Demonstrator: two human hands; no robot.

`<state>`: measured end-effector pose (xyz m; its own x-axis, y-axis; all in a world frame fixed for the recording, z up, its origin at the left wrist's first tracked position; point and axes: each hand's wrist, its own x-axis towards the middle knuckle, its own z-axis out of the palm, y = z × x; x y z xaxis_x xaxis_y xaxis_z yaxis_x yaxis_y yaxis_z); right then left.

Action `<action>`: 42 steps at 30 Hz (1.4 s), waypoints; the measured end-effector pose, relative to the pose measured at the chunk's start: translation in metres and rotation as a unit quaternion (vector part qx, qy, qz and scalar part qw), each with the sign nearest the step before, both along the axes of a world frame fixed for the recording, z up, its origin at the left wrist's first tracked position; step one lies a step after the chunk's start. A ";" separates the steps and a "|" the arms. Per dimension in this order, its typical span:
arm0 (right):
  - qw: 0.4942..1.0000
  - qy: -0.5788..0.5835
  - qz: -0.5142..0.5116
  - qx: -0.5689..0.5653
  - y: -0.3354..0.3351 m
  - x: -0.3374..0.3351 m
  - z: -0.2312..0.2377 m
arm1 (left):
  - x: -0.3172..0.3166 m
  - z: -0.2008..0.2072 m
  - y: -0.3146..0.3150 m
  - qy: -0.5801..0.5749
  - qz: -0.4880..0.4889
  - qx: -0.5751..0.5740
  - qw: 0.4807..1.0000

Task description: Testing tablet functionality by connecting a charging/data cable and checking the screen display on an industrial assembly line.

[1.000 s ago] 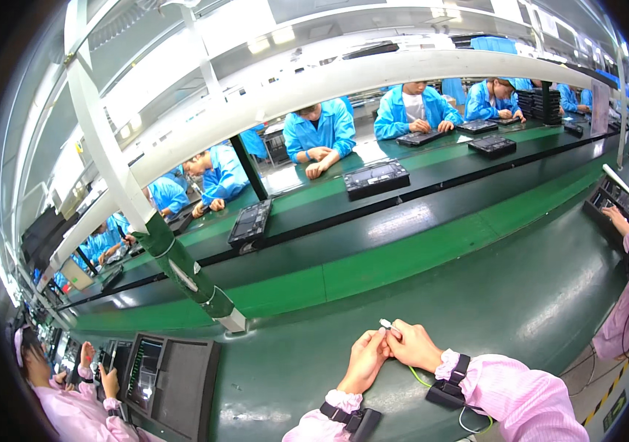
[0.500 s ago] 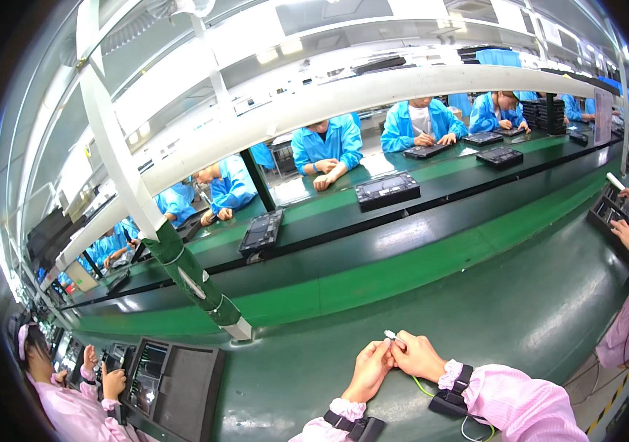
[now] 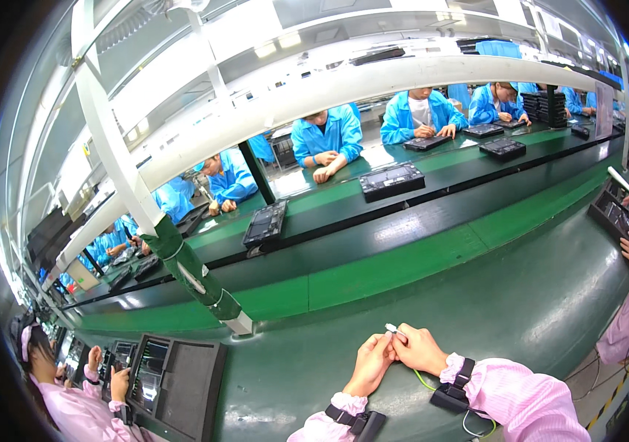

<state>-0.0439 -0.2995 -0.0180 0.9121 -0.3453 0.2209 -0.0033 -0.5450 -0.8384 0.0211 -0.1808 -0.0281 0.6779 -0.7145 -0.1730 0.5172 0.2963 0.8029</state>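
Above the green bench top, my left hand (image 3: 370, 364) and my right hand (image 3: 420, 350) meet, fingertips pinched together. A small white piece (image 3: 391, 328) sticks out between the thumbs and fingers; its kind is too small to make out. Both hands appear closed on it. A thin yellow-green wire (image 3: 423, 381) runs from under my right hand toward the black band (image 3: 463, 374) on my right wrist. Another black band (image 3: 342, 415) goes round my left wrist.
A post (image 3: 200, 278) rises from the bench ahead on the left. At left, a person in pink handles a black tray (image 3: 191, 383); another works at a black tray (image 3: 615, 214) on the right. Beyond, black trays (image 3: 392, 181) ride a dark conveyor (image 3: 395, 237) before workers in blue.
My hands stay pinched on the small white piece and sit slightly higher in the picture. On the conveyor, the black trays have shifted a little to the right.
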 end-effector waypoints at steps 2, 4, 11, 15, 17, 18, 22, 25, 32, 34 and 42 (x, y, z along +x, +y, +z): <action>0.999 0.012 -0.001 0.042 0.001 0.000 0.003 | 0.001 0.000 0.000 0.004 -0.009 0.000 1.000; 0.999 -0.014 0.009 0.040 0.001 -0.001 0.004 | 0.001 0.000 0.000 -0.001 -0.003 0.001 1.000; 0.999 -0.016 0.012 0.043 -0.001 0.001 -0.004 | 0.001 -0.003 0.000 0.002 -0.005 -0.002 1.000; 1.000 -0.028 0.002 0.002 -0.002 0.004 -0.008 | 0.002 -0.003 -0.001 -0.011 -0.001 0.005 1.000; 1.000 0.002 0.001 0.012 -0.002 0.004 -0.007 | 0.002 -0.003 -0.001 0.003 -0.002 0.004 1.000; 1.000 -0.015 0.010 0.009 -0.001 0.003 -0.006 | 0.002 -0.003 -0.001 -0.005 0.002 0.006 1.000; 0.999 -0.036 0.002 0.022 0.000 0.001 -0.002 | 0.002 -0.002 -0.001 -0.012 0.001 0.003 1.000; 1.000 -0.022 0.004 0.020 -0.001 0.001 -0.002 | 0.001 0.000 -0.001 -0.013 0.001 0.003 1.000; 0.999 -0.039 -0.008 -0.006 -0.001 0.004 -0.007 | 0.000 0.000 -0.001 -0.008 -0.004 0.003 1.000; 0.999 -0.049 0.000 0.003 0.000 0.003 -0.005 | 0.001 -0.001 -0.001 -0.012 0.001 0.006 1.000; 0.999 0.008 0.012 0.030 0.000 -0.002 0.007 | 0.001 -0.002 -0.001 -0.016 -0.003 0.000 1.000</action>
<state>-0.0459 -0.2998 -0.0108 0.9235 -0.3357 0.1856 -0.0050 -0.4943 -0.8693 0.0217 -0.1819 -0.0296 0.6790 -0.7183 -0.1516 0.4927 0.2928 0.8195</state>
